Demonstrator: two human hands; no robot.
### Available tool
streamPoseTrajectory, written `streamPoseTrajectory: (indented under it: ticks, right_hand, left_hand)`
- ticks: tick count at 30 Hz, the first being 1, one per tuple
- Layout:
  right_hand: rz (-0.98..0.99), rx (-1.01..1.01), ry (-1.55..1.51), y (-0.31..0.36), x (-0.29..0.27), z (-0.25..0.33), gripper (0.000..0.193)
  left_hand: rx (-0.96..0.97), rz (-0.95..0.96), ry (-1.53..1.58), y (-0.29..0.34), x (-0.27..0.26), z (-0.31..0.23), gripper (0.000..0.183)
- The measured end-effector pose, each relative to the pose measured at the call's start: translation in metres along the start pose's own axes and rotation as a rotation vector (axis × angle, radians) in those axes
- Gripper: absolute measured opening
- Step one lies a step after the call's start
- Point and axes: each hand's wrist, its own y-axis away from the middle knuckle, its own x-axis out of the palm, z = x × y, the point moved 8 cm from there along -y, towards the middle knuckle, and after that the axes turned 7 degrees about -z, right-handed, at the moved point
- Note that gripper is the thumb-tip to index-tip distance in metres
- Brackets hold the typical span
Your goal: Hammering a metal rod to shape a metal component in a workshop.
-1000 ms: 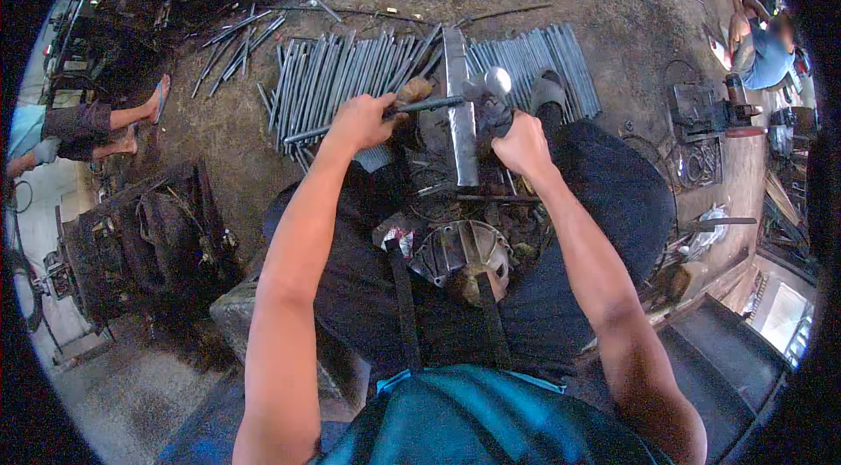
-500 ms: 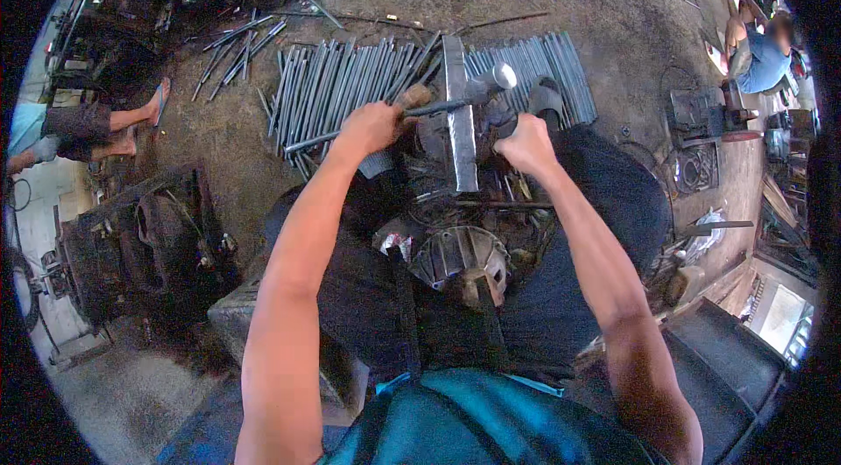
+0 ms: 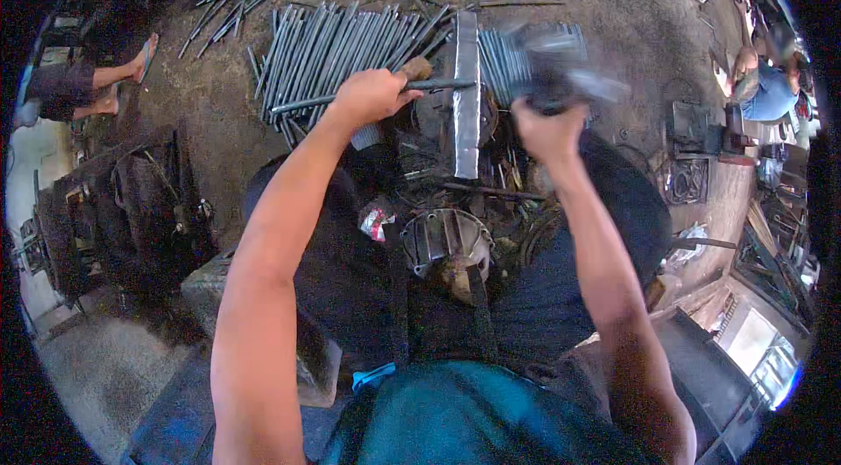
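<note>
In the head view, the grip of our left hand [image 3: 372, 95] is at 11 o'clock. It is closed around a dark metal rod [image 3: 448, 84], with a brown lump [image 3: 419, 68] just beside the knuckles; what this lump is, we cannot tell. The rod lies nearly level, and its right end lies over the flat pale bar [image 3: 466, 137], which stretches lengthwise between 12 and 1 o'clock. Whether the rod rests fully on the bar, we cannot tell.

The grip of our right hand [image 3: 552, 128], at 2 o'clock, is narrow. It seems to hold a blurred metal tool [image 3: 547, 87], probably a hammer, which is apart from the rod.

To work well here, in our judgement, we should let the rod sit flat on the bar, so that it does not jump or turn in the left fingers. These fingers should stay well back from the place where rod and bar cross. The right grip should be firm but not stiff, and our eyes should rest on the crossing, not on the tool.

Other rods lie side by side on the floor [image 3: 604, 36]: a dark row [image 3: 337, 62] at 11 o'clock and a bluish row [image 3: 499, 66] at 1 o'clock. We should leave both rows undisturbed.
</note>
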Motion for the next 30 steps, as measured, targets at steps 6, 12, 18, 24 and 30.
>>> streamPoseTrajectory:
  ticks: [6, 12, 18, 24, 30]
  right_hand:
    - [0.790, 0.419, 0.206, 0.036, 0.039, -0.022, 0.038]
    - [0.689, 0.263, -0.030, -0.065, 0.018, 0.006, 0.032]
    - [0.353, 0.044, 0.061, -0.251, -0.081, 0.087, 0.021]
    - [0.109, -0.001, 0.074, 0.011, 0.017, -0.056, 0.047]
    - [0.576, 0.337, 0.104, -0.007, 0.029, 0.010, 0.037]
  left_hand:
    - [0.045, -0.071, 0.042, 0.007, -0.018, -0.004, 0.047]
    - [-0.040, -0.009, 0.005, 0.008, -0.005, -0.005, 0.056]
    - [-0.081, 0.058, -0.013, 0.012, -0.003, 0.002, 0.058]
    - [-0.009, 0.008, 0.017, 0.000, -0.002, -0.015, 0.056]
    - [0.009, -0.093, 0.030, 0.019, -0.011, -0.002, 0.054]
